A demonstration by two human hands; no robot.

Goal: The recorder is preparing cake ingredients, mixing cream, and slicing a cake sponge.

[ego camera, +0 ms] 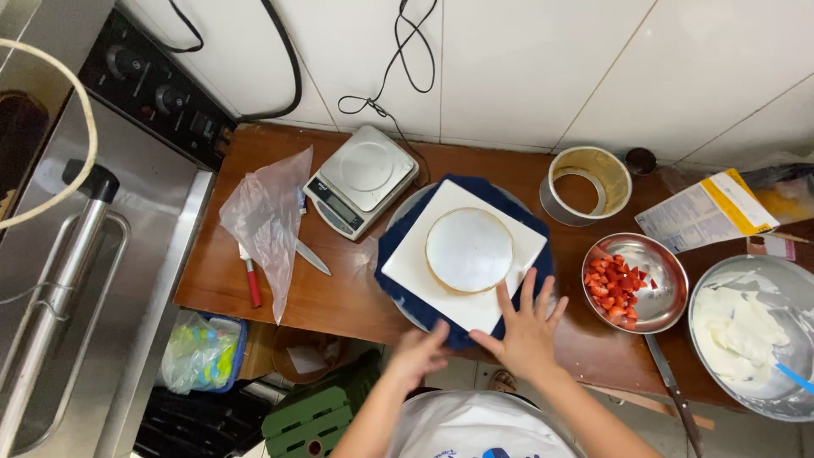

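One round cake layer (469,250), pale and flat on top, sits in the middle of a square white board (415,267). Board rests on a dark blue cloth (393,242), which covers what looks like a round turntable (405,206) near the front edge of the wooden counter (339,297). Cloth presumably there for grip, so the board doesn't slide.

Right hand (527,326): flat, palm down, fingers spread wide, fingertips on the board's near corner and the cloth edge. Holding nothing, just pressing. Left hand (418,354): at the front rim of the stand, below the board, fingers curled loosely; cannot tell whether it grips the rim or merely touches. Both hands at the near side, placed as if steadying or turning the stand.

Outward, to the right: steel bowl of chopped strawberries (632,282) just beside the stand; bigger bowl of white cream (750,335) with a blue-handled spatula (795,377) at the counter's end; a knife (674,390) lies by the front edge. All within the right hand's reach.

Behind: cake ring (585,185), kitchen scale (362,178) touching the cloth's far-left side, cord trailing up the tiled wall (509,68).

Left: clear plastic bag (267,216) lying over a red-handled knife (252,284). Oven (93,280) stands left of the counter.
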